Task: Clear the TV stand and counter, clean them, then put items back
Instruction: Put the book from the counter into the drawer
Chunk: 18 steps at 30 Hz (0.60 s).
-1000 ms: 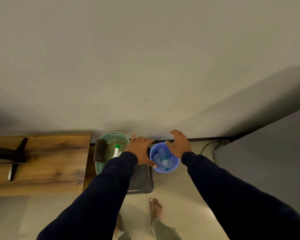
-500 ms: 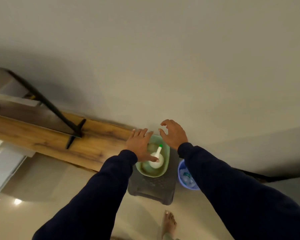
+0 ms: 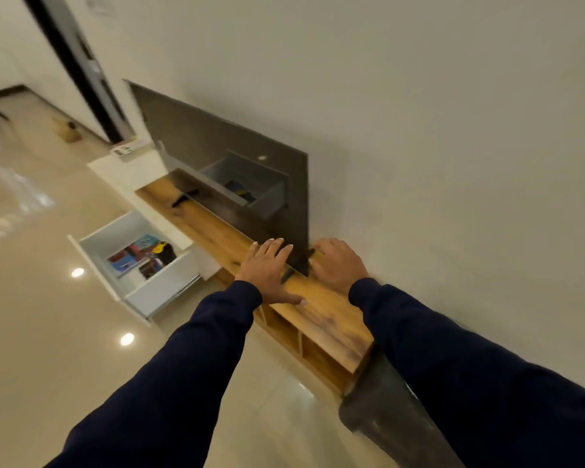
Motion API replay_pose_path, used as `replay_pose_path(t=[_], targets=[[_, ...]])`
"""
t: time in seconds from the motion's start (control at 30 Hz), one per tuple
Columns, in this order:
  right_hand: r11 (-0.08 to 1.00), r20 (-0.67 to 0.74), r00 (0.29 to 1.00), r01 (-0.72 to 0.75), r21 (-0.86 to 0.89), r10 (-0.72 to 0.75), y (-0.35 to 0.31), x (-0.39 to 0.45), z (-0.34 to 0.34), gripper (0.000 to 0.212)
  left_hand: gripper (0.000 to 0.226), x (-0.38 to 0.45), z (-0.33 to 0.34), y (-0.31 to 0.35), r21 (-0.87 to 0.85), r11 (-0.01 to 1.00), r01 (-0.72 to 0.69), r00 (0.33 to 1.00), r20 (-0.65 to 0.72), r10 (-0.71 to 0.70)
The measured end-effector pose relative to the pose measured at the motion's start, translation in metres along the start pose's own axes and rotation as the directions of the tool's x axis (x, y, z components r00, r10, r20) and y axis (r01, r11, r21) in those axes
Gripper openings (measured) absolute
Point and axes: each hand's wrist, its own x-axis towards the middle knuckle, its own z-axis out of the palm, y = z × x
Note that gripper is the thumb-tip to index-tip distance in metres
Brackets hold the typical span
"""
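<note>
The wooden TV stand (image 3: 321, 315) runs along the wall, with the flat TV (image 3: 223, 157) standing on its black feet on top. My left hand (image 3: 267, 271) hovers flat with spread fingers in front of the TV's right lower corner. My right hand (image 3: 338, 265) is on the other side of that corner, fingers apart, near the wall. Neither hand holds anything. A white counter (image 3: 129, 170) adjoins the stand at its far end, with a small printed card (image 3: 127, 148) on it.
A white drawer (image 3: 142, 265) stands pulled out below the counter, with books and dark items inside. A dark plastic stool (image 3: 385, 413) sits at the stand's near end. Open cubbies (image 3: 298, 339) line the stand's front. Glossy tiled floor (image 3: 48, 332) spreads to the left.
My view swung left from the stool, green basin and blue bin to the TV. Both hands moved with it, from above the basin to either side of the TV's corner.
</note>
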Motion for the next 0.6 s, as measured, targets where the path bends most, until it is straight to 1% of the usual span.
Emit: replay_pose_path(t=[0.07,0.17,0.23,0.37,0.53,0.6], targets=[[0.997,0.014,0.996,0.083,-0.007,-0.083,-0.048,0.024,0.019,0.040,0.125,-0.023,-0.004,-0.052,-0.011,0.998,0.058,0.997,-0.041,-0.059],[0.987,0.114,0.981,0.163,-0.013,-0.160,-0.121,0.059,0.044,0.052,0.124,-0.053,-0.009,-0.127,-0.019,0.987,0.161,0.984,-0.073,-0.162],[0.975,0.146,0.965,0.222,-0.026,-0.216,-0.166,0.085,0.063,0.059,0.125,-0.068,-0.011,-0.177,-0.033,0.975,0.220,0.972,-0.076,-0.222],[0.936,0.166,0.925,0.351,-0.030,-0.341,-0.243,0.142,0.113,0.061,0.126,-0.089,-0.009,-0.273,-0.075,0.947,0.312,0.944,-0.086,-0.317],[0.905,0.176,0.894,0.423,-0.037,-0.411,-0.335,0.227,0.184,0.070,0.121,-0.093,-0.004,-0.404,-0.062,0.919,0.389,0.915,-0.087,-0.394],[0.902,0.204,0.888,0.429,-0.041,-0.413,-0.366,0.265,0.209,0.069,0.120,-0.089,-0.003,-0.452,-0.082,0.900,0.429,0.899,-0.059,-0.434]])
